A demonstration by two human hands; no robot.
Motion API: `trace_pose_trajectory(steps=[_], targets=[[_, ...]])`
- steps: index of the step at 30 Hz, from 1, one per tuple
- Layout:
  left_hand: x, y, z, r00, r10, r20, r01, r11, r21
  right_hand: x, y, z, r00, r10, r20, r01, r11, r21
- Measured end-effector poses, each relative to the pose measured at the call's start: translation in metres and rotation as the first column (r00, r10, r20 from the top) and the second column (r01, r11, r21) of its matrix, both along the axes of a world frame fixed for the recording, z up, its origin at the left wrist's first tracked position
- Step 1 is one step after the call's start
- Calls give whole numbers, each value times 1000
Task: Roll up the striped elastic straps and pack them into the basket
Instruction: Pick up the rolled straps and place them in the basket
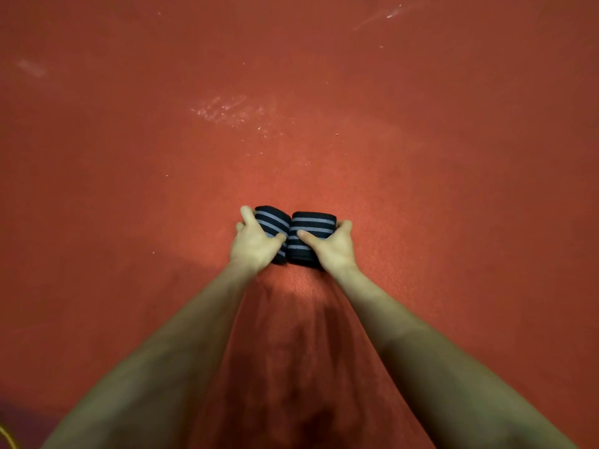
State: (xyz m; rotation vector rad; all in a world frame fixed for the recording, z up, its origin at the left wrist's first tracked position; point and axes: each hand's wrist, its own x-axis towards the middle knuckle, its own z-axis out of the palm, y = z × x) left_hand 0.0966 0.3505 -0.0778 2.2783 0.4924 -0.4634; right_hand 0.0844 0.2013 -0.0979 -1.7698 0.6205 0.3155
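Note:
Two rolled black straps with grey stripes sit side by side, touching, at the middle of the view over a red floor. My left hand (254,243) grips the left roll (272,222), thumb across its near face and fingers round its left side. My right hand (335,247) grips the right roll (311,230), thumb on its front and fingers curled over its right end. Whether the rolls rest on the floor or are lifted is unclear. No basket is in view.
A red textured floor (421,157) fills the view, with pale scuff marks (227,110) farther out. A thin yellow cord (8,437) crosses the bottom left corner. My shadow darkens the floor between my forearms.

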Motion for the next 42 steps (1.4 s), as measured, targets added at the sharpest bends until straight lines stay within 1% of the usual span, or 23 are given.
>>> trace_pose_trajectory(steps=[2, 4, 8, 10, 12, 14, 16, 19, 22, 25, 29, 31, 33, 38, 42], targets=[[-3, -1, 1, 1000, -19, 1, 19, 1000, -17, -9, 0, -1, 1000, -22, 10, 22, 999, 26], [-9, -2, 3, 999, -46, -15, 45, 996, -72, -22, -3, -1, 998, -63, 11, 63, 997, 48], [-31, -10, 11, 992, -101, -79, 92, 989, -113, -47, -14, 4, 994, -109, 8, 108, 994, 26], [-45, -19, 15, 983, -162, -92, 159, 987, -36, -59, -23, 8, 995, -104, 6, 105, 994, -7], [-61, -30, 21, 975, -214, -65, 216, 976, 25, -76, -31, 17, 995, -103, 2, 103, 994, -27], [-76, -40, 32, 968, -248, -25, 249, 968, 29, -99, -37, 27, 990, -140, 9, 140, 990, -20], [-92, -50, 42, 954, -299, 14, 298, 954, 42, -125, -41, 37, 976, -216, 22, 217, 976, -4], [-120, -66, 56, 919, -385, 87, 380, 923, 68, -165, -47, 48, 938, -338, 79, 338, 941, 18], [-149, -84, 69, 880, -455, 135, 448, 890, 83, -207, -58, 61, 901, -421, 105, 421, 907, 22], [-178, -106, 78, 808, -560, 185, 552, 828, 95, -249, -74, 72, 859, -497, 123, 499, 866, 8], [-211, -145, 93, 701, -658, 273, 664, 743, 88, -301, -101, 89, 798, -571, 191, 587, 809, -37], [-229, -170, 100, 646, -701, 301, 714, 695, 88, -325, -119, 97, 759, -611, 222, 639, 766, -76], [-248, -197, 106, 592, -735, 330, 760, 646, 76, -347, -140, 102, 700, -669, 250, 706, 701, -101], [-304, -276, 115, 449, -795, 408, 857, 512, 56, -414, -199, 114, 529, -788, 315, 848, 507, -154], [-366, -344, 123, 329, -832, 446, 917, 394, 58, -480, -252, 124, 415, -847, 332, 905, 350, -240]])
